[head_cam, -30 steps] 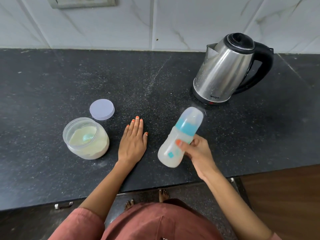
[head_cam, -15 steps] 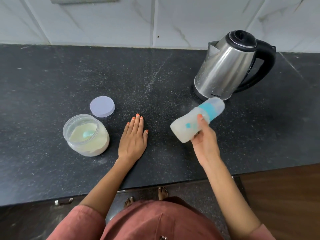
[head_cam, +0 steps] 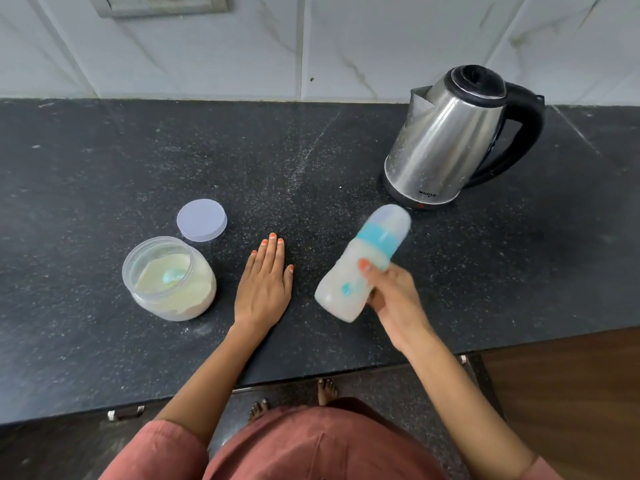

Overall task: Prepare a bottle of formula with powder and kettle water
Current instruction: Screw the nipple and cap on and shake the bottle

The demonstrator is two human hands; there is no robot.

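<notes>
My right hand (head_cam: 394,296) grips a capped baby bottle (head_cam: 360,268) with a teal collar and milky white liquid inside; it is tilted, cap pointing up and right toward the kettle, and looks motion-blurred. My left hand (head_cam: 265,284) lies flat, palm down, on the black counter (head_cam: 104,174) with nothing in it. To its left stands an open clear jar of pale formula powder (head_cam: 169,280) with a teal scoop inside. The steel electric kettle (head_cam: 450,140) with a black handle stands at the back right, lid closed.
The jar's pale lilac lid (head_cam: 202,220) lies on the counter just behind the jar. A white tiled wall with a switch plate (head_cam: 159,3) runs along the back. The counter's front edge is near my body; a wooden surface (head_cam: 571,393) lies lower right.
The bottle has swung from tilted near me, out toward the kettle, and back down toward me in my right hand. My left hand has stayed flat on the counter.
</notes>
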